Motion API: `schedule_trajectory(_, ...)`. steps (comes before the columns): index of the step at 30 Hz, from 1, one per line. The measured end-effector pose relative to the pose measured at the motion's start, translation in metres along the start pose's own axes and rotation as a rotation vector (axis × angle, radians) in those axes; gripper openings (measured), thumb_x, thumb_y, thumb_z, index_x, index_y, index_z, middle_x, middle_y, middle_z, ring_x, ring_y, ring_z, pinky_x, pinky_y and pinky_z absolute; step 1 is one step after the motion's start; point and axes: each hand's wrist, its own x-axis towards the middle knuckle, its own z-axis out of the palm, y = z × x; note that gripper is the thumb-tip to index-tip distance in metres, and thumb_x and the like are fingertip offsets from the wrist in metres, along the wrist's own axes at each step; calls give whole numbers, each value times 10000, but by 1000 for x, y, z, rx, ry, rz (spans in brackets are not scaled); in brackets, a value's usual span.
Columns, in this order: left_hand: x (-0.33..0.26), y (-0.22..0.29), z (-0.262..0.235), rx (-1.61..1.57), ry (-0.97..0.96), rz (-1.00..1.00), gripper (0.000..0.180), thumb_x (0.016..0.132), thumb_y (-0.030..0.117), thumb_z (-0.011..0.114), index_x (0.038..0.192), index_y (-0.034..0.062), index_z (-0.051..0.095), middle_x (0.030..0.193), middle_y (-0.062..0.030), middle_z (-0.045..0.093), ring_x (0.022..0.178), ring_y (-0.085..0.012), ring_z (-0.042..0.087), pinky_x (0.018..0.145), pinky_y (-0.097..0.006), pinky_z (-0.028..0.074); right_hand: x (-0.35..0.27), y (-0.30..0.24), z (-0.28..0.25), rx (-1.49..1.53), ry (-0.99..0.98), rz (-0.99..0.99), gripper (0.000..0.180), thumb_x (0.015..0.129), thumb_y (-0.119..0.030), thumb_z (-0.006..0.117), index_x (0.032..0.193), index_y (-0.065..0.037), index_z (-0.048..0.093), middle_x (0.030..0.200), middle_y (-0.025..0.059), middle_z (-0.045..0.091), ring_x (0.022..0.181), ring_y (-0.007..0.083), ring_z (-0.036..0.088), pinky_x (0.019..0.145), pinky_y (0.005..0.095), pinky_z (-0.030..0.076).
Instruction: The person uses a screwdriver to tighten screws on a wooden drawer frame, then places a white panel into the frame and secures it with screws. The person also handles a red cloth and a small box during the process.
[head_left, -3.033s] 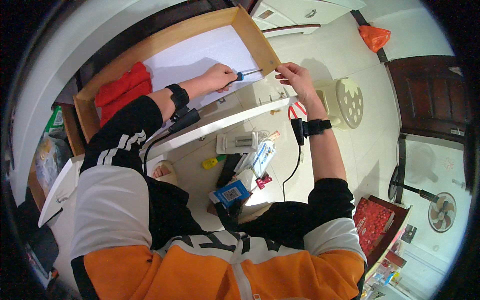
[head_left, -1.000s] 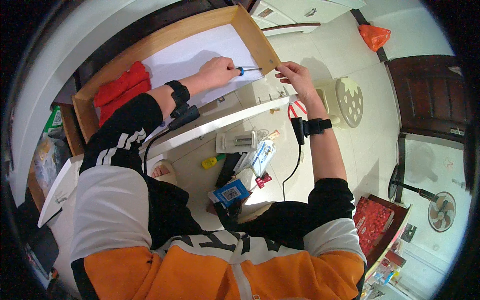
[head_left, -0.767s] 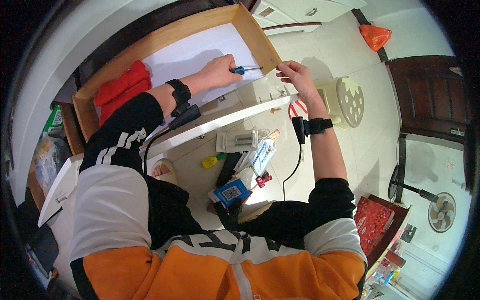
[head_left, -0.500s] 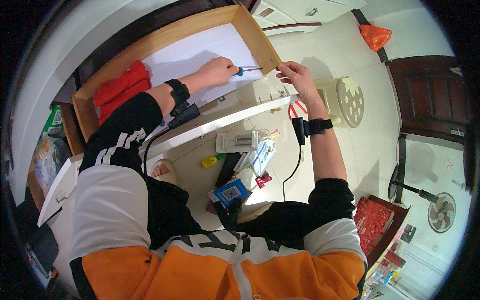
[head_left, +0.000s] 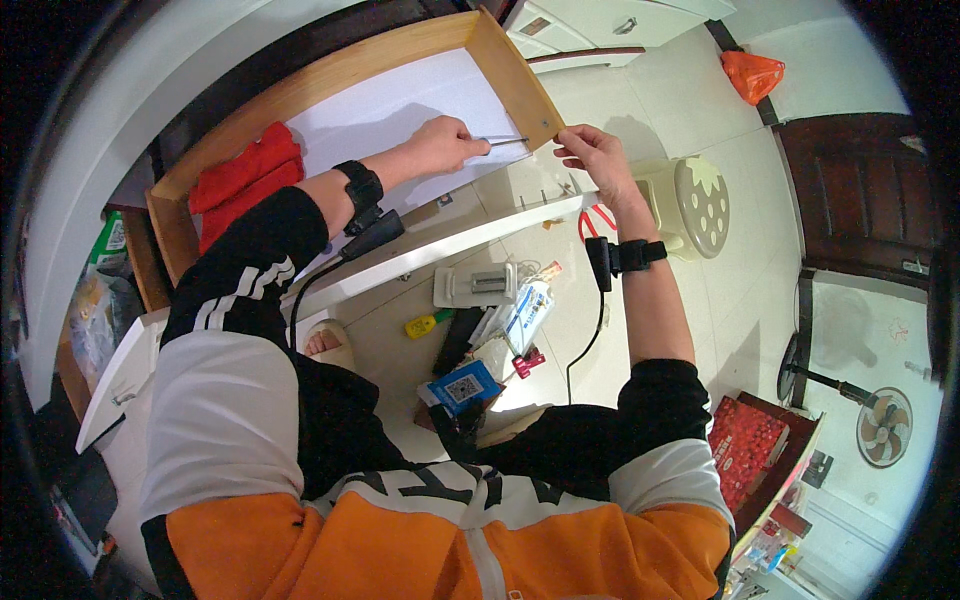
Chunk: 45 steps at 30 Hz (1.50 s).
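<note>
My left hand [head_left: 447, 146] is closed around a screwdriver, reaching over the wooden drawer [head_left: 503, 75]. The screwdriver shaft [head_left: 508, 142] points right, its tip at the inner face of the drawer's right side; its handle is mostly hidden in my fist. At that side's near corner, the fingertips of my right hand [head_left: 597, 160] grip the wood from outside. The white front panel [head_left: 450, 240] lies apart from the drawer on my side, with several thin pegs [head_left: 544, 197] standing from it. A red cloth [head_left: 250, 180] lies in the drawer's left end.
Between my legs are a box with a blue card [head_left: 463, 388], a yellow bottle [head_left: 428, 323], and a white device [head_left: 475, 285]. A cream stool [head_left: 702, 205] stands right of my right forearm. A red bag [head_left: 752, 76] lies by the far wall. A fan [head_left: 884, 425] is at right.
My left hand has shifted slightly right and turned around the screwdriver, so its blue handle is now covered. My right hand stays at the drawer corner.
</note>
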Motion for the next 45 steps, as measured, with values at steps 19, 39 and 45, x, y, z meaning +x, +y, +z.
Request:
schedule_trajectory(19, -3, -1, 2, -2, 48, 12, 278, 764, 230, 724, 880, 4, 611, 749, -73, 624, 559, -152, 598, 520, -315, 490, -1, -2, 1, -15, 4, 17, 233, 934, -235, 612, 1049, -38, 656, 995, 49, 686, 900, 133, 658, 804, 261, 498)
schedule_trajectory(39, 0, 33, -38, 254, 221, 566, 345, 803, 329, 665, 943, 17, 616, 834, -165, 620, 753, -309, 596, 688, -401, 470, -82, 20, -66, -291, -179, 105, 582, 861, -435, 670, 1333, -124, 536, 1041, 33, 654, 841, 115, 608, 797, 295, 507)
schedule_trajectory(45, 49, 90, -19, 554, 336, 763, 285, 868, 288, 584, 1040, 61, 605, 956, -173, 640, 898, -349, 623, 769, -443, 497, -76, 42, -39, -397, -102, -142, 421, 830, -6, 695, 1227, -94, 585, 999, 10, 635, 811, 75, 592, 770, 242, 511)
